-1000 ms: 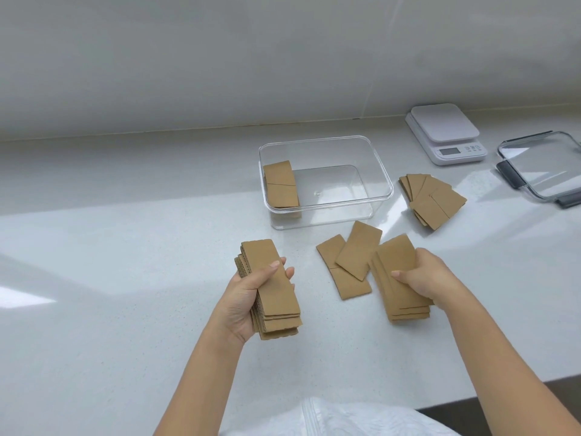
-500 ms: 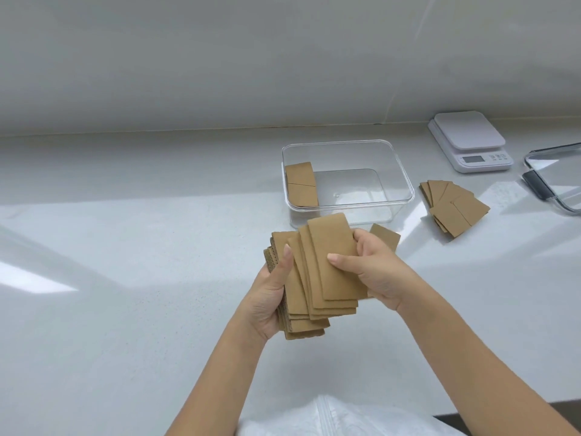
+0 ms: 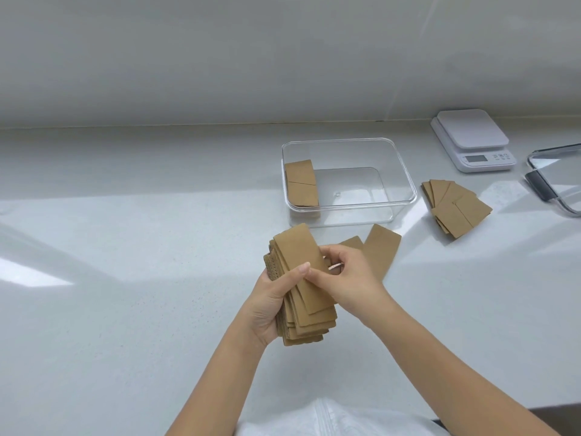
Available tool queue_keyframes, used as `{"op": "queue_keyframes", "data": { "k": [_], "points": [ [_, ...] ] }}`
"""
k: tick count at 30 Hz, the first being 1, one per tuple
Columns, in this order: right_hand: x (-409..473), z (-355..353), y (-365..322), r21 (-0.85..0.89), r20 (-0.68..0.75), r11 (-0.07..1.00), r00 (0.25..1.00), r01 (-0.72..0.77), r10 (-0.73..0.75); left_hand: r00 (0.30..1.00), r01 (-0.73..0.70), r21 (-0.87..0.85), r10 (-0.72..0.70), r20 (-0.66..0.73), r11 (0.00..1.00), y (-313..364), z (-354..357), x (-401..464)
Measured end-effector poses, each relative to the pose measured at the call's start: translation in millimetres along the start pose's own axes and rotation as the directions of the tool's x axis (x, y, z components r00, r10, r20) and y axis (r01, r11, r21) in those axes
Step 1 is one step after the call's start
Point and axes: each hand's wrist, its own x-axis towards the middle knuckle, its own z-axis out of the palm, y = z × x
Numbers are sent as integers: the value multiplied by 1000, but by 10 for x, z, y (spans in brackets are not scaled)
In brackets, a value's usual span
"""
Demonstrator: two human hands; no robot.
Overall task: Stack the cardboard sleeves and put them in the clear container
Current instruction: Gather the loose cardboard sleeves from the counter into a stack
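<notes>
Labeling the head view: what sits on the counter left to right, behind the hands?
clear container → fanned pile of cardboard sleeves → white kitchen scale → clear lid at the right edge.

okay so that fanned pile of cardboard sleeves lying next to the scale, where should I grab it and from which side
Probably best gripped across its near lower end, where the fanned pile of sleeves overlaps most; the far ends splay apart toward the scale. Come from above with the right hand, thumb on one long edge and fingers on the other, squeezing the fan square. The pile lies flat on the counter, so slide a fingertip underneath.
</notes>
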Motion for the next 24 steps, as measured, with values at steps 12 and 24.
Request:
{"op": "queue_keyframes", "data": {
  "k": [12,24],
  "points": [
    [187,-92,149,21,136,992,983,-128,124,987,112,-64,-118,-112,992,-45,-54,60],
    [724,-642,622,-230,-544,857,791,-460,278,977,101,-74,-113,-181,992,12,-52,49]
  ]
}}
